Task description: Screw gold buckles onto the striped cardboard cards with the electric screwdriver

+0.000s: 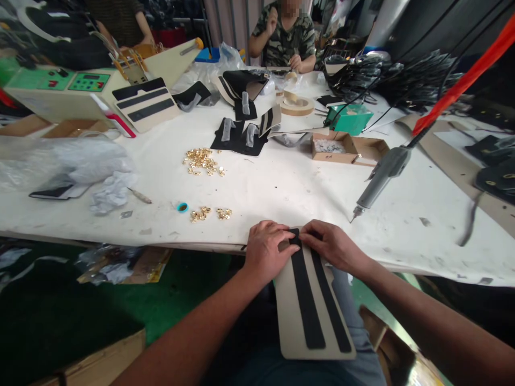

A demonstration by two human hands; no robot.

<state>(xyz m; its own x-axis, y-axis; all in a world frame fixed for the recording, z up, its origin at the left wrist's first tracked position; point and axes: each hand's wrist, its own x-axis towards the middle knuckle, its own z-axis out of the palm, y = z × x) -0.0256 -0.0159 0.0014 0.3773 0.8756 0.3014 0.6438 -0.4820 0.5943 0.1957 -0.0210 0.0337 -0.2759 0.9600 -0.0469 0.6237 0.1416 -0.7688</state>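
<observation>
A beige panel with two black strips (287,321) rests on my lap, its far end against the table's front edge. My left hand (267,249) grips the far left side of the panel, with thumb and fingers close to the end of one black strip. At the far right corner, my right hand (332,244) is closed, its thumb and fingertips pinched together at the panel's edge. Whatever sits between those right fingertips is too small or hidden to make out. Small gold metal fittings (224,214) lie on the table beyond my left hand, beside a blue-rimmed round cap (182,207).
A grey electric screwdriver (384,177) hangs at the right, tip near the tabletop. Farther back are a larger pile of gold fittings (201,159), small cardboard boxes (333,155), black pieces (237,143) and a tape roll (298,110). A person (287,40) sits across the table.
</observation>
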